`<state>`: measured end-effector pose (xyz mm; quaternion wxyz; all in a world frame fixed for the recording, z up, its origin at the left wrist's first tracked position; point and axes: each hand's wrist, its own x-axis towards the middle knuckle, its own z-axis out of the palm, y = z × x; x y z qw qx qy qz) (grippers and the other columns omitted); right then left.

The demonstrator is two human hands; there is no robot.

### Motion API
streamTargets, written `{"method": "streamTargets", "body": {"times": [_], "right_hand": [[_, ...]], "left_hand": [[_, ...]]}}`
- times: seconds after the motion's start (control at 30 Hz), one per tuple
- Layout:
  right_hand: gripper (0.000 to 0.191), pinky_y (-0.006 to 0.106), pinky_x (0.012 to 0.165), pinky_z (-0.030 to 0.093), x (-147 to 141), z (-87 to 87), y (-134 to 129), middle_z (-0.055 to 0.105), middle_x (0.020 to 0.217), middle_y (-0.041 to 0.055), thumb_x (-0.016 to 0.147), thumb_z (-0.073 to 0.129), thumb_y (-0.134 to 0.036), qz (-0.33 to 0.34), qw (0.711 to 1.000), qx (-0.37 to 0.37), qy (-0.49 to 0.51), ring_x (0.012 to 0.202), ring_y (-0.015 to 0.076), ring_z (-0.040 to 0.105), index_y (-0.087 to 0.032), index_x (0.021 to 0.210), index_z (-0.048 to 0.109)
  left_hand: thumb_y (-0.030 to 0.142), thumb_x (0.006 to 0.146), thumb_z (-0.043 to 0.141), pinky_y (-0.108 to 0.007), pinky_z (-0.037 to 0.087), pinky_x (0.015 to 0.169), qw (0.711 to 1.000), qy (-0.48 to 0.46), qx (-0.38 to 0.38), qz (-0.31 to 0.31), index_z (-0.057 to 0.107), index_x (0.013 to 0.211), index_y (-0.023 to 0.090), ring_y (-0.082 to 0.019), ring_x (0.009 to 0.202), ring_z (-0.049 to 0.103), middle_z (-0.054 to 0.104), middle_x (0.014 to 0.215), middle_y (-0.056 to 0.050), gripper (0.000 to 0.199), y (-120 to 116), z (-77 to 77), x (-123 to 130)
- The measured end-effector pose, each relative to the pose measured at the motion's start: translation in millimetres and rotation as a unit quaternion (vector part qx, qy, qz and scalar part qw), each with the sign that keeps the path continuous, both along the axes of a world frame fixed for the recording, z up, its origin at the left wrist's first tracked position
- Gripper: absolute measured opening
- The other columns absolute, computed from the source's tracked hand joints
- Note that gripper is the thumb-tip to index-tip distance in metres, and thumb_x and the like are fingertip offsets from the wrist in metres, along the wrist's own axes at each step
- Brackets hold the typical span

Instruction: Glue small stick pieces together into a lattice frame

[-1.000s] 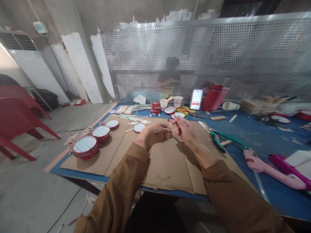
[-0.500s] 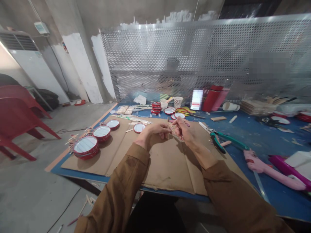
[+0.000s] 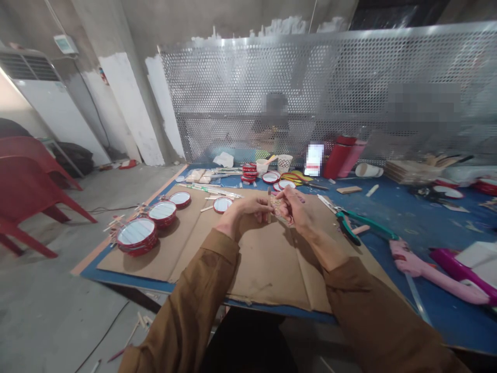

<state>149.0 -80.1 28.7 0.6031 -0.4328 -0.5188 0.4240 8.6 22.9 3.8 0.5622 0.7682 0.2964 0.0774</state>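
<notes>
My left hand [image 3: 254,208] is closed in a pinch on a short, narrow wooden stick [image 3: 269,199], held roughly upright over the cardboard sheet [image 3: 267,264]. Close beside it, my right hand [image 3: 297,210] has its fingers curled in. A small pale piece with a fine pattern [image 3: 277,206] shows between the two hands, against the right fingers; its kind is hard to make out. Just beyond my left wrist lies a round red-rimmed piece with a white face [image 3: 222,204]. Past my right hand sits another red-rimmed disc [image 3: 287,185].
Three red drum-like rounds, a large [image 3: 136,235], a medium [image 3: 163,213] and a small one [image 3: 180,199], line the left side. Green-handled pliers [image 3: 347,228] and a pink glue gun [image 3: 435,277] lie right. Paper cups [image 3: 284,163], a lit phone [image 3: 313,160] and a red bottle [image 3: 338,158] stand behind.
Both hands stay almost in place. The stick in my left hand shows slightly more upright, and my right fingers have shifted a little.
</notes>
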Motion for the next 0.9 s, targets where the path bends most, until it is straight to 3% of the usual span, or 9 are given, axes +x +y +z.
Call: {"method": "streamTargets", "body": {"times": [0.9], "right_hand": [[0.057,0.022,0.031,0.023,1.2,-1.9,0.4,0.041,0.037,-0.0082,0.073,0.06,-0.079,-0.013,1.0,-0.005,-0.025,0.029,0.0066,0.03,-0.022,0.071,0.056]], "left_hand": [[0.031,0.09,0.06,-0.019,0.043,0.057,1.0,-0.017,0.009,-0.018,0.059,0.086,0.012,-0.008,0.052,0.059,0.064,0.061,-0.001,0.019,3.1,-2.2,-1.1]]}}
